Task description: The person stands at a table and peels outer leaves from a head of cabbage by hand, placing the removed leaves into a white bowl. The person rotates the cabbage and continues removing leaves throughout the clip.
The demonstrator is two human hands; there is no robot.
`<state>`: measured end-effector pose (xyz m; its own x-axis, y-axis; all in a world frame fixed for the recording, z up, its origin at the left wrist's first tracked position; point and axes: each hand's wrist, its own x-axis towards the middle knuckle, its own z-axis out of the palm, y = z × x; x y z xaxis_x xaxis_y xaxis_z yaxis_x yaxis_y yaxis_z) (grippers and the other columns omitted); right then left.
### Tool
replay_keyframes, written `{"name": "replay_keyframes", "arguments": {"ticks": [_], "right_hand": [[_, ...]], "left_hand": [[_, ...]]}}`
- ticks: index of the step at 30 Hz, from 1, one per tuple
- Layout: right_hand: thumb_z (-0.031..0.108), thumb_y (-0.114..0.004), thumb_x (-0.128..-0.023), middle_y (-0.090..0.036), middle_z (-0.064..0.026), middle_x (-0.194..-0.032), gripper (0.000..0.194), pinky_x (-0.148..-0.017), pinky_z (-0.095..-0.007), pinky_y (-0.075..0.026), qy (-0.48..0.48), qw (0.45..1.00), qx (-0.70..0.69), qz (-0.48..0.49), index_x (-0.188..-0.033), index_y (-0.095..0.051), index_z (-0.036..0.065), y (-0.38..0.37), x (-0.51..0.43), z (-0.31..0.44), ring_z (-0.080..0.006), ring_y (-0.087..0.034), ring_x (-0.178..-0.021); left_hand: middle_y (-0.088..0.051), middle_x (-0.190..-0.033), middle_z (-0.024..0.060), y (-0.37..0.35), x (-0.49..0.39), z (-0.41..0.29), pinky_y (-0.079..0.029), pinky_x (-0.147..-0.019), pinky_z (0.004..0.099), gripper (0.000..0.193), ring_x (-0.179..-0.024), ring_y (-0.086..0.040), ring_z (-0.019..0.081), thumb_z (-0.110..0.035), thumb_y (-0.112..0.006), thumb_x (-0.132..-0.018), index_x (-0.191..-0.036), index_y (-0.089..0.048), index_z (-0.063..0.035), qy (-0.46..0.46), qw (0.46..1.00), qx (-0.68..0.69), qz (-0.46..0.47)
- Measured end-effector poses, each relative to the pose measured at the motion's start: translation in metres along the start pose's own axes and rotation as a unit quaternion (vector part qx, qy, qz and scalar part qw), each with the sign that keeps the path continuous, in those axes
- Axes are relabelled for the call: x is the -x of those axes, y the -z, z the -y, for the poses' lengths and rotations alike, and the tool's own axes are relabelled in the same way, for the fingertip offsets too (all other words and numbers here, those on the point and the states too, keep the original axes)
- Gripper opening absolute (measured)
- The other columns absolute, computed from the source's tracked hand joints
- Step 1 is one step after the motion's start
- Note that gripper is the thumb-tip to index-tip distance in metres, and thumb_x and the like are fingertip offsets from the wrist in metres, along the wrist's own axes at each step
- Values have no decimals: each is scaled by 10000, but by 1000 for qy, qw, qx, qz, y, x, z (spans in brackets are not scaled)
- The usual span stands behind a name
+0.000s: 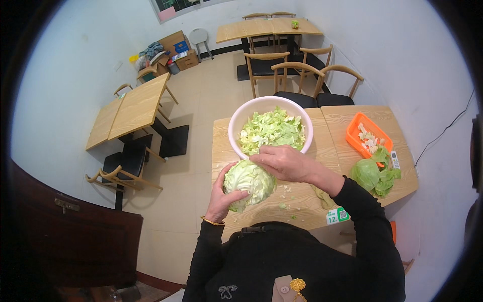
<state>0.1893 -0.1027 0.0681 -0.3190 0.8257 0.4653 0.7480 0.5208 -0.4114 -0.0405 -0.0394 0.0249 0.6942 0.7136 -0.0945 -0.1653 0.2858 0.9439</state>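
Note:
A pale green cabbage head [249,187] is held above the near part of the wooden table [329,130]. My left hand [222,197] cups its left side, with the thumb across the front leaves. At the cabbage's upper right, my right hand [286,163] has its bent fingers pinched at the leaves; the fingertips are partly hidden. Just beyond both hands stands a pale pink basin [308,132], holding many torn cabbage leaves [271,128].
To the right are an orange plastic basket [351,140] with leaf scraps, another cabbage [364,174], loose outer leaves [386,181] and a remote control [395,160]. Leaf bits [283,206] and a printed card [337,216] lie nearer me. Chairs [298,68] stand beyond the table.

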Motion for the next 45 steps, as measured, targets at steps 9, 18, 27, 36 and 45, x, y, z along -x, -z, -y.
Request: {"name": "replay_keyframes", "arguments": {"ticks": [9, 18, 27, 36, 45], "right_hand": [[90, -600, -944, -603, -43, -786, 103, -520, -254, -459, -260, 798, -515, -174, -991, -626, 2, -11, 12, -24, -136, -590, -592], [193, -588, -960, -673, -69, -940, 238, -645, -259, -490, -189, 959, -17, -210, -1022, -634, -31, -37, 10, -113, -116, -623, -727], [286, -629, -939, -652, -156, -971, 423, -729, -327, -507, -178, 959, -118, -186, -1268, -585, 24, -29, -1, 32, -243, -630, -827], [140, -552, -984, -692, -130, -896, 224, -660, -310, -514, -62, 969, -92, -220, -1149, -623, 6, -22, 2, 15, -227, -674, -790], [278, -583, -974, -583, -99, -882, 352, -621, -282, -464, -283, 869, -245, -324, -1179, -597, -7, -51, 8, -112, -141, -573, -700]], "left_hand": [[-554, -1288, 122, 4, 3, -6, -437, -1029, 345, 886, -1179, -557, 211, -29, -822, -620, -1410, -419, -21, -33, 998, -27, 40], [-525, -1336, 132, 11, 6, 10, -456, -1028, 374, 851, -1218, -543, 241, -144, -773, -695, -1438, -376, -24, -25, 996, 82, -3], [-518, -1382, 153, 19, 1, 30, -455, -1046, 419, 740, -1237, -543, 268, -281, -670, -831, -1444, -357, -6, 7, 964, 267, 3], [-518, -1375, 167, 13, -1, 27, -482, -1004, 449, 729, -1222, -550, 301, -360, -604, -871, -1456, -343, -12, 13, 951, 304, 46], [-244, -1519, 261, -6, 0, 26, -600, -700, 614, 973, -1339, -311, 566, -633, -603, -801, -1543, -169, -177, 70, 797, 571, 183]]}}
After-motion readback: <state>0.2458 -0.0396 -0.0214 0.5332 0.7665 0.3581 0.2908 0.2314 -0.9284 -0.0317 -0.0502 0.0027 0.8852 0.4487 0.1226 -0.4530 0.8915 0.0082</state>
